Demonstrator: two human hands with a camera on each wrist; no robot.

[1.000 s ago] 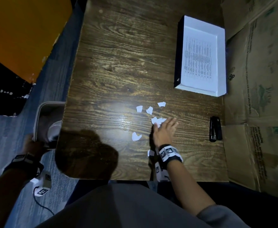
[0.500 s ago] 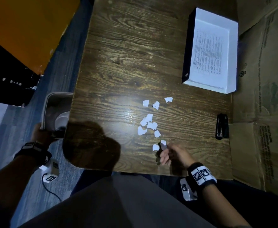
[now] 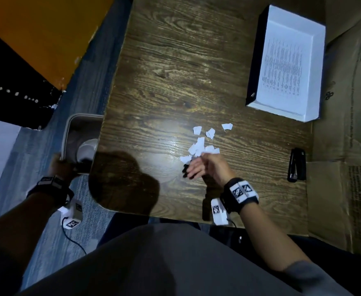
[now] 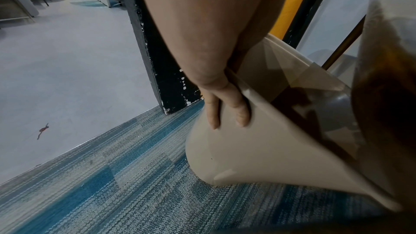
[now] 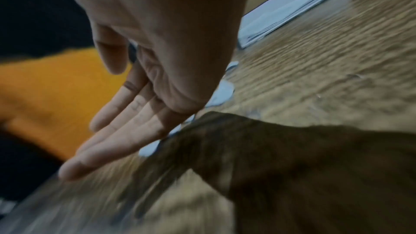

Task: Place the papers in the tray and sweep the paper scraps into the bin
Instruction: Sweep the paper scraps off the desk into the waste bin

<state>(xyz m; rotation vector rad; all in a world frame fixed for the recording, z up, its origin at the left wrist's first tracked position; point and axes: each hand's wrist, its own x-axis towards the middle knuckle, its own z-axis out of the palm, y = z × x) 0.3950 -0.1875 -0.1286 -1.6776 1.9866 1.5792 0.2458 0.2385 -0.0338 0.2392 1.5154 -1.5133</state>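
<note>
Several white paper scraps (image 3: 201,144) lie bunched in the middle of the wooden table (image 3: 175,71). My right hand (image 3: 198,167) stands on edge just below them, fingers (image 5: 117,131) straight, its side touching the nearest scraps (image 5: 148,147). A white tray (image 3: 316,60) at the far right holds printed papers (image 3: 282,69). My left hand (image 3: 60,165) grips the rim of the beige bin (image 3: 68,133) off the table's left edge; its fingers (image 4: 227,113) press the outer wall of the bin (image 4: 258,149).
A black stapler (image 3: 296,164) lies near the table's right edge. Brown cardboard (image 3: 350,146) lines the right side. Blue carpet (image 4: 112,184) covers the floor under the bin, with an orange panel (image 3: 36,35) behind. My grey lap (image 3: 154,263) fills the foreground.
My right hand pulled back towards the near edge, dragging scraps, then came forward beside the pile with fingers straightened. The scraps are gathered closer together. The left hand stayed on the bin.
</note>
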